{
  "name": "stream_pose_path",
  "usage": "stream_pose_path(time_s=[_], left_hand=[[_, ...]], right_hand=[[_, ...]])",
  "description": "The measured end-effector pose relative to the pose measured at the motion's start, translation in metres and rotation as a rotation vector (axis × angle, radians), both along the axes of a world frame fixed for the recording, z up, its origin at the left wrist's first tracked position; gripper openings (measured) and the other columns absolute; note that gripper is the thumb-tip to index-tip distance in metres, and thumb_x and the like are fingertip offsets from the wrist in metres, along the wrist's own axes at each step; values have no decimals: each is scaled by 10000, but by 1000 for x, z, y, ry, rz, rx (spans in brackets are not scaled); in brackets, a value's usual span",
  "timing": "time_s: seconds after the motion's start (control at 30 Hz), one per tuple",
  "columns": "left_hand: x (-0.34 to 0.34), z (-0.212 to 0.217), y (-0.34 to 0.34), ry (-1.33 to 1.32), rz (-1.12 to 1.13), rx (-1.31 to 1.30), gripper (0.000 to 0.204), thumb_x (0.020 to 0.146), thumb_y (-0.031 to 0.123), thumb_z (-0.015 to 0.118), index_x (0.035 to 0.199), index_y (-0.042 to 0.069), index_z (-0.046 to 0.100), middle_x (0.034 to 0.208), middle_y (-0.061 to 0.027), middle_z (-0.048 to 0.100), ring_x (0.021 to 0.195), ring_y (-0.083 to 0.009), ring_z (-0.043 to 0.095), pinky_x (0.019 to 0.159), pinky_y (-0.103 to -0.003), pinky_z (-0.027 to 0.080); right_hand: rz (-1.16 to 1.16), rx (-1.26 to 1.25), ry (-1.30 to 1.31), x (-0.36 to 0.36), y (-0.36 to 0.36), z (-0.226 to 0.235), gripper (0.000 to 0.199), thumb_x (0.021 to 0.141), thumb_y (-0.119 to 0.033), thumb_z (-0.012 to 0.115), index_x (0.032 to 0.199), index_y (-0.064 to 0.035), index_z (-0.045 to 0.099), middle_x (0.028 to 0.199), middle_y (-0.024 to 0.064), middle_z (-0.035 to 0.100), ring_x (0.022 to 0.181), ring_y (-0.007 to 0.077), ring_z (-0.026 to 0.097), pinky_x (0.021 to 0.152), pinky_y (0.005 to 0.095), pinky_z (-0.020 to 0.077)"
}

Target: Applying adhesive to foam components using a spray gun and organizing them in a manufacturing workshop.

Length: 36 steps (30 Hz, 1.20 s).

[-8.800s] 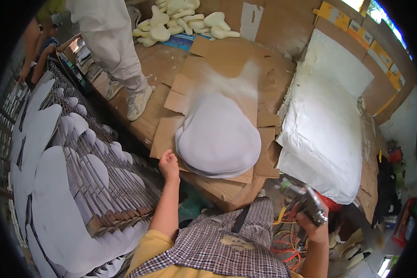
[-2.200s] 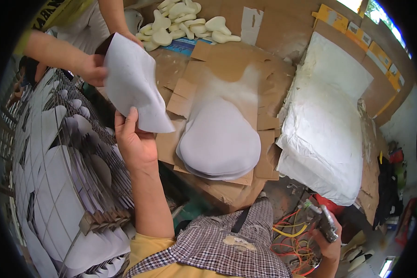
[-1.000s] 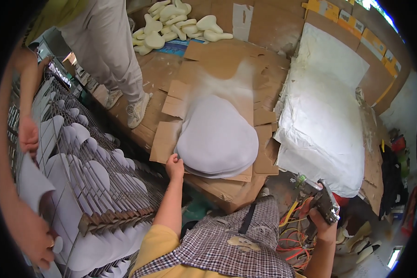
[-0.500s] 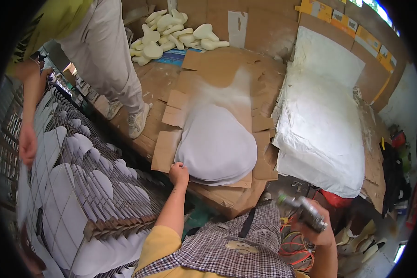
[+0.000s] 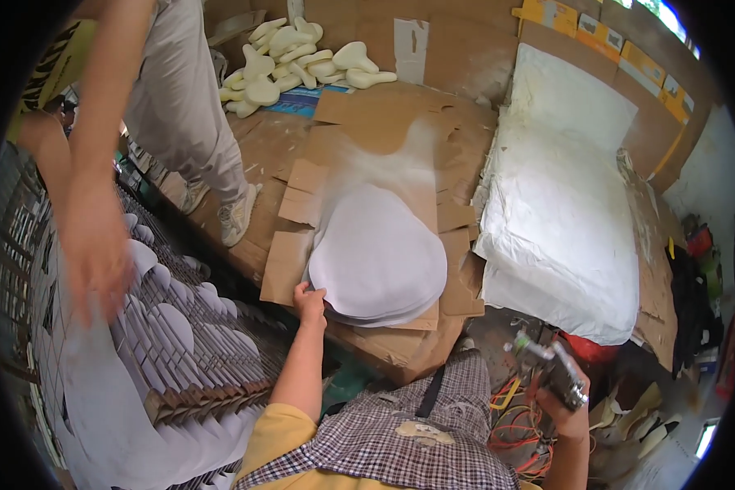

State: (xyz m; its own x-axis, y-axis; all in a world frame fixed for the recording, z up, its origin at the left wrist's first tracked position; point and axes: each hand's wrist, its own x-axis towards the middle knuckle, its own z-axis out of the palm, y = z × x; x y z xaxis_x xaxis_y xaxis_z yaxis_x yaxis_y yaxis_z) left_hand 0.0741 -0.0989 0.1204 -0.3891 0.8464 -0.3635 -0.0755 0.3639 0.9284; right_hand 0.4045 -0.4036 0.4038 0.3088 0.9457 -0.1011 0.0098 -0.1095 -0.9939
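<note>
One stack of grey sheets (image 5: 377,253) lies on the brown cardboard (image 5: 291,263), in the middle of the scene. The left hand (image 5: 309,304) is at the near left edge of this stack, so the stack lies to the right of it and farther. Its fingers are bent and narrow; whether they pinch a sheet, I cannot tell. The right hand (image 5: 565,412) is closed around one metal spray gun (image 5: 562,374), well apart from the stack, on its near right side. The layers of the stack overlap closely, so I cannot count them exactly.

At the left there is one wire rack (image 5: 198,406) with many grey pieces. Above it are two arms of a co-worker, and one hand (image 5: 98,269) is blurred. Two shoes (image 5: 238,216) of this person are visible. At the far side lies one pile of cream saddle-shaped pieces (image 5: 290,59), more than ten. To the right lies one white wrapped slab (image 5: 563,192).
</note>
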Motion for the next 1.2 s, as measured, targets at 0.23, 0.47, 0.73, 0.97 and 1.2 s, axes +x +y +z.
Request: stream_pose_path(time_s=[0.23,0.47,0.73,0.97,1.2], left_hand=[[14,19,-9,-298,-54,-119,395,811,35,563,1191,61,459,1128,-101,532,971,-254,561,700,-437,523],[28,66,-5,-564,-199,170,396,791,-25,522,1173,69,477,1119,-110,554,980,-266,580,717,-448,539],[70,220,40,-1034,-293,559,470,774,-14,585,1213,88,452,1048,-77,576,950,-232,605,776,-384,537],[18,355,56,-860,-216,766,403,745,35,551,1127,145,483,867,-25,542,757,-174,580,656,-368,525],[-20,376,54,-596,-96,835,477,740,50,500,1205,156,495,931,-43,577,805,-177,600,659,-387,525]], right_hand=[[118,7,19,5,-11,-5,586,701,60,618,1259,26,443,790,70,608,725,130,599,651,265,491],[22,-77,-45,14,-10,4,539,707,7,639,1220,39,479,787,37,603,676,96,567,631,229,464],[259,54,-288,7,24,-34,375,804,0,619,1166,29,528,949,57,590,762,123,536,696,262,449],[493,3,-284,55,54,-106,370,826,-95,638,1176,-17,544,935,48,592,790,110,526,655,241,423],[668,111,-159,5,73,-26,411,851,-115,601,1234,-9,495,1004,58,588,851,110,528,682,256,441]])
